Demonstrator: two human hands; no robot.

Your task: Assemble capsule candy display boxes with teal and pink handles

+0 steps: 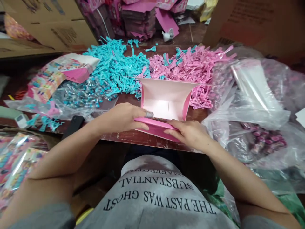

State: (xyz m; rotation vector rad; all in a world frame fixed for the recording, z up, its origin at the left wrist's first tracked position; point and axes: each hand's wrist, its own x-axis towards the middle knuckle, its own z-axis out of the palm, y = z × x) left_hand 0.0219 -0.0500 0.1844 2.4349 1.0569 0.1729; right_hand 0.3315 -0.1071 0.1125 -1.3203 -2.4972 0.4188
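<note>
From where I stand the table point(199, 115) looks crowded, and that seems the first hazard: across its far side a loose heap of teal pieces point(124, 66) spreads on the left and a heap of pink pieces point(200, 70) on the right, so a shove away from the person could plough one colour into the other. The box point(164, 95) is at the near edge, in the middle, short of the heaps; its thin card could crease or bow if one hand pressed harder than the other, and it could slip off towards the lap if both pulled. Its long axis runs left to right, roughly along the table's edge, the white-lined mouth turned up and towards the person. The near panel point(157, 127) slants a little, its right end nearer the person. The left hand point(121, 117) has its fingers pinched on that panel's left end, with a grey wrap point(149, 114) round one fingertip, and the right hand point(193, 133) grips the right end the same way
</note>
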